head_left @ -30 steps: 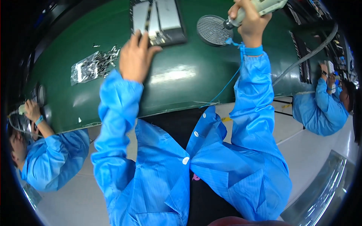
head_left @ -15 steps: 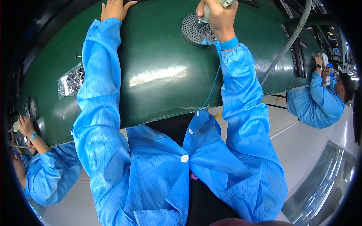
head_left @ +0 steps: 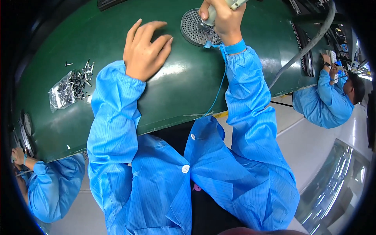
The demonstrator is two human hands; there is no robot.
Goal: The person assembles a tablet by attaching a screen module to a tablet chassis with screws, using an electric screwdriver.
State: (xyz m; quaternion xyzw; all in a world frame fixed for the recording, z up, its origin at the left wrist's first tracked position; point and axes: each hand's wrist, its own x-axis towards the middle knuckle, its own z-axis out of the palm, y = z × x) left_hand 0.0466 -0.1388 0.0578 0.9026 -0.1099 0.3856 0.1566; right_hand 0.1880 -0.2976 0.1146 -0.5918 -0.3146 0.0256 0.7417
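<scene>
Right hand [head_left: 226, 21] wrapped round pale power driver [head_left: 212, 16], top of frame right of centre, nose down at round holed dish [head_left: 190, 28]; tip contact hidden. Left hand [head_left: 145, 51] bare, fingers spread, upper left of centre, apart from right; cannot tell if touching green table [head_left: 168, 100]. Best handling, likely: driver steady, nose square to dish, light pressure, blue wrist strap [head_left: 235, 47] clear of nose.
</scene>
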